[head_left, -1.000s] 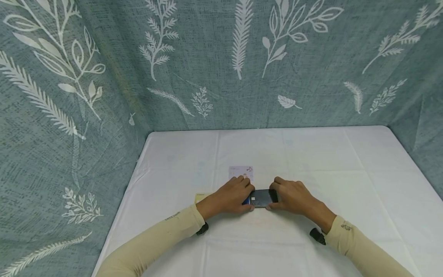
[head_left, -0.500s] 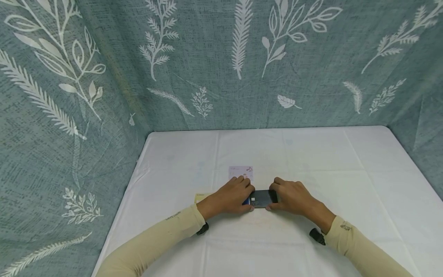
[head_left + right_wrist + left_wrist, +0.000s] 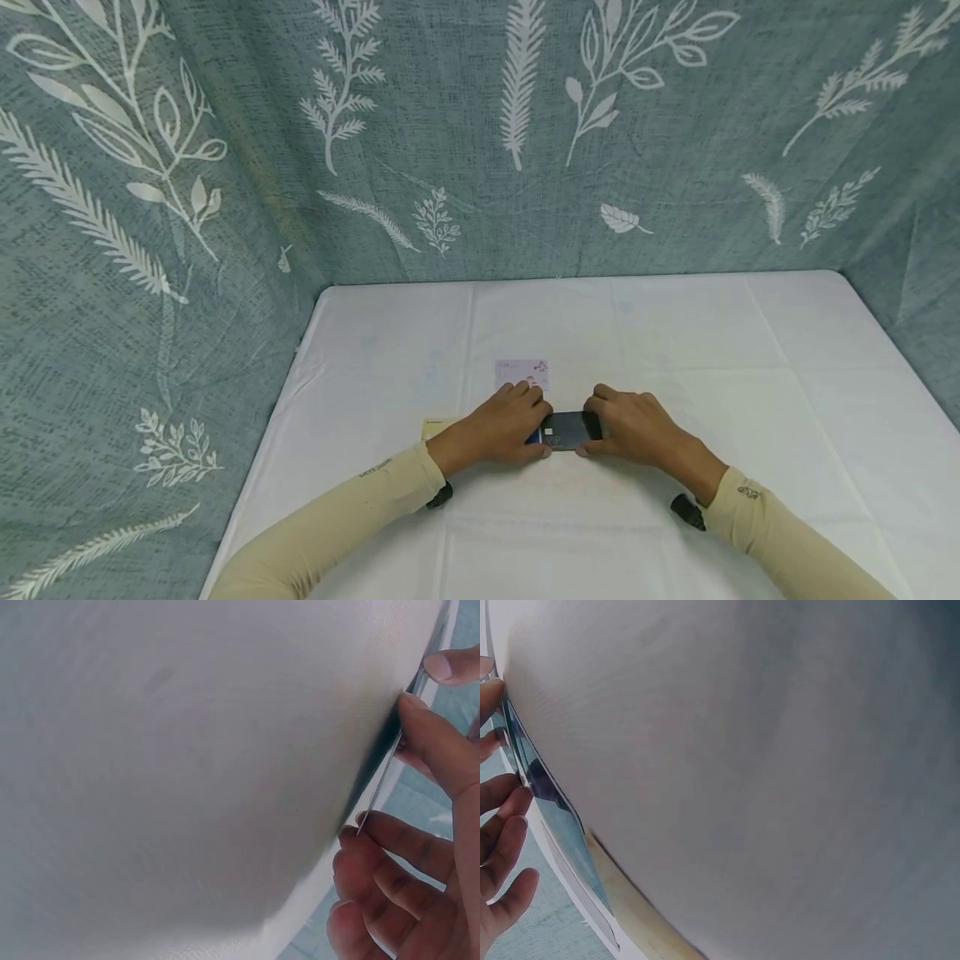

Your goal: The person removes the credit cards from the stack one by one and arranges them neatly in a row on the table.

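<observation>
A black card point(image 3: 573, 431) printed "VIP" lies between my hands at mid-table in the head view. At its right end my right hand point(image 3: 637, 427) pinches it by thumb and fingers; in the right wrist view this card point(image 3: 383, 780) is edge-on, slightly tilted off the cloth. My left hand point(image 3: 502, 425) grips the left end between thumb and fingertips. Just left of the black card shows a strip of a blue card point(image 3: 533, 436), mostly hidden under that hand. Beyond the left wrist a yellow card point(image 3: 437, 427) peeks out. Behind the left fingers lies a lilac card point(image 3: 520, 372), partly covered.
A white cloth point(image 3: 675, 333) with fold creases covers the table. Green-blue leaf-patterned curtains point(image 3: 450, 125) hang at the back and sides. Dark wrist cameras, the left one point(image 3: 440, 496) and the right one point(image 3: 687, 512), sit under the wrists.
The black card's far edge has dropped very slightly since a second ago. Both hands keep their places and their holds.
</observation>
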